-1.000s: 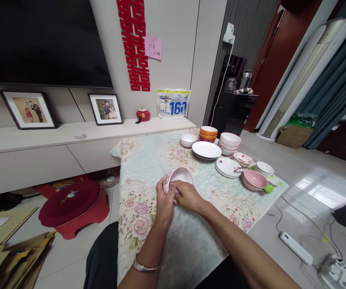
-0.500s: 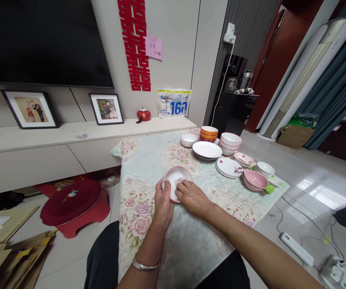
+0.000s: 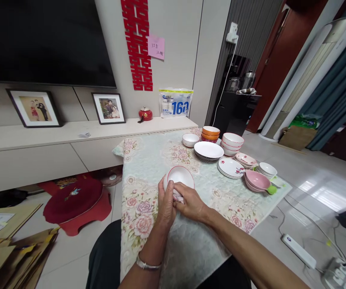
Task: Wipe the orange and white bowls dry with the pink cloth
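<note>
A white bowl [image 3: 181,175] with a red rim is held above the near part of the table, its inside facing up. My left hand [image 3: 166,198] grips its left side, thumb over the rim. At the near rim, my right hand [image 3: 189,200] is closed on a pale, crumpled cloth [image 3: 178,196], pressed against the bowl's edge. Most of the cloth is hidden by the fingers. Beyond the hands, a single white bowl [image 3: 190,139] stands beside stacked orange bowls [image 3: 210,133] and a stack of white plates [image 3: 209,150].
Right of these are red-rimmed bowls [image 3: 232,142], flower-patterned plates [image 3: 231,167], pink dishes [image 3: 257,180] and small white bowls [image 3: 267,169]. A flowered tablecloth [image 3: 148,160] covers the table. A red stool [image 3: 79,212] stands left; a power strip [image 3: 299,251] lies on the floor right.
My right hand has moved from inside the bowl to its near rim, with the cloth now folded over the edge. The left hand keeps its hold. The view has shifted slightly.
</note>
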`<state>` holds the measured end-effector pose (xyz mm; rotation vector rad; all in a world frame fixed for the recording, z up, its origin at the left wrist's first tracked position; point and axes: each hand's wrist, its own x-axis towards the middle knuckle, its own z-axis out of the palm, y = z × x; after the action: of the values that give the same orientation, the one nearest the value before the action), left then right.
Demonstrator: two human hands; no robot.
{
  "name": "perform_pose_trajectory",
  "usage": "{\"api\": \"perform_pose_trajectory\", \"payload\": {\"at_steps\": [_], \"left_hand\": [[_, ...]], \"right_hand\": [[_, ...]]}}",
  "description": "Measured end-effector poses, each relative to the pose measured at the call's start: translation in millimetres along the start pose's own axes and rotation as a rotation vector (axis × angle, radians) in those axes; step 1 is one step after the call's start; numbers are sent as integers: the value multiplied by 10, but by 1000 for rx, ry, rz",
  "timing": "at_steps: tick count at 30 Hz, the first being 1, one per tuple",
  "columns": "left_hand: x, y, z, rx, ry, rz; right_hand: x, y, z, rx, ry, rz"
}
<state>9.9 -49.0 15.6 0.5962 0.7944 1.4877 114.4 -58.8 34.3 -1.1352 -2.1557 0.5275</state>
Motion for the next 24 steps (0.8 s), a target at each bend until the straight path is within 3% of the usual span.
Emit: {"api": "perform_pose_trajectory", "payload": {"at_steps": [2,5,9,12,18,20,24], "left_hand": [[15,-12,-14,20,3,13],[39,-29,-24,22,0,12],[41,-22,-16,-4,19,-14],[15,-27,0,-13,26,-22],[-11,-76,46,-82,-52,42],[2,-68,43,-69,-14,51],[32,-33,8,-71,38,-5]], "right_hand": [[-34,36,-80,-34,-120,-115],[-81,112,-219,-286,-267,-209],[-110,196,-270,-540,-267,-174],[-93,206,-192,-455,-194,-142],[48,71,2,64,138,83],[64,50,32,155,139,40],[16,129,-40,22,-72,-138]]}}
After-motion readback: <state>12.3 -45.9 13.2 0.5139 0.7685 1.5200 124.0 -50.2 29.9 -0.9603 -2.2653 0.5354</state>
